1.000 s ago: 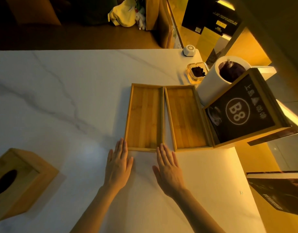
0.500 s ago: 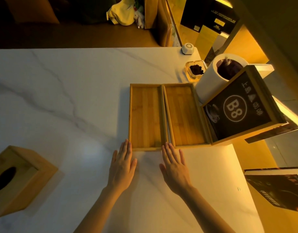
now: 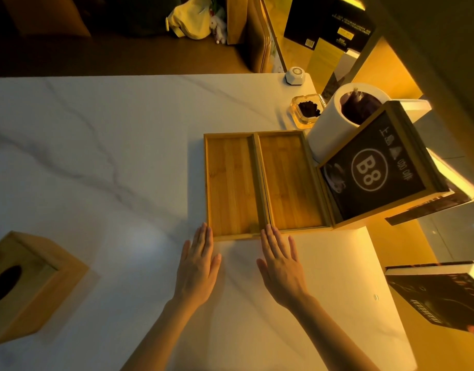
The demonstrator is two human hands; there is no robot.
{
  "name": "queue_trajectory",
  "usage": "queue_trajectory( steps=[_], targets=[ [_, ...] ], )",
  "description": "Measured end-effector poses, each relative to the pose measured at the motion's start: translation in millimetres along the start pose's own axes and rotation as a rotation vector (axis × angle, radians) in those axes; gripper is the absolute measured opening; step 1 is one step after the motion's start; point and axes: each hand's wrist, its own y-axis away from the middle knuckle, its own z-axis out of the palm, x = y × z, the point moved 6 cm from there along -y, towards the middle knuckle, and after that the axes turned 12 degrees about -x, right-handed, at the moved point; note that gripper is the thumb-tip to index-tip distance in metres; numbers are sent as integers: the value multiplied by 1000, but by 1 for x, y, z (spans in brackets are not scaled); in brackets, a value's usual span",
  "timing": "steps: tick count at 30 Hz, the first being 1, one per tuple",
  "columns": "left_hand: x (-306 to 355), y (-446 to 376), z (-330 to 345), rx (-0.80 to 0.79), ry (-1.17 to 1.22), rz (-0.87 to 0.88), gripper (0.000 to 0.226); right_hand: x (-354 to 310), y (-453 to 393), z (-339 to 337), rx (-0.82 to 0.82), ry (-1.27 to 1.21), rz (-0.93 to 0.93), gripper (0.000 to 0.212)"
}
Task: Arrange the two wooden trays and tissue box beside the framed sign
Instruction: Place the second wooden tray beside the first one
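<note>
We rest our left hand (image 3: 197, 266) flat and released on the white marble-patterned table (image 3: 96, 156), its fingertips touching the near edge of the left rectangular bamboo tray (image 3: 231, 183). Our right hand (image 3: 281, 261) lies flat too, grasping nothing, fingertips at the near edge where that tray meets the right rectangular bamboo tray (image 3: 290, 180). The two trays sit side by side, long edges touching, and the right one is just beside the wooden-framed black sign (image 3: 375, 167) at the right end of the table. The square wooden tissue box (image 3: 27, 285) with its dark oval opening is well apart, at the near left.

We judge the risks modest. A push that is uneven between our hands could skew the trays out of line or open a gap between them. Pushing too far right could nudge the sign, which leans against a white cylindrical container (image 3: 337, 121), and shift it. The tissue box is not yet placed; sliding it in carelessly could knock the left tray askew.

The sign reads "B8" inside a circle; the smaller characters beside it are too small to read.
</note>
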Motion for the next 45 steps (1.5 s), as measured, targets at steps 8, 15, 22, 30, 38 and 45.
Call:
queue_trajectory(
  steps=[8, 15, 22, 30, 38, 45],
  targets=[
    [4, 1, 0, 16, 20, 7, 65, -1, 0, 5, -51, -54, 20, 62],
    [4, 1, 0, 5, 10, -6, 63, -2, 1, 2, -91, -63, 40, 62],
    [1, 0, 0, -25, -7, -18, 62, -5, 3, -5, -101, -67, 52, 58],
    [4, 0, -3, -39, -39, -20, 62, -6, 2, -14, -145, -192, -33, 55],
    [12, 14, 3, -103, -47, -37, 63, 0, 15, -13, -226, -115, -17, 60],
    [15, 16, -6, -172, -65, -32, 62, -6, 13, -26, -280, -76, 24, 59]
  ],
)
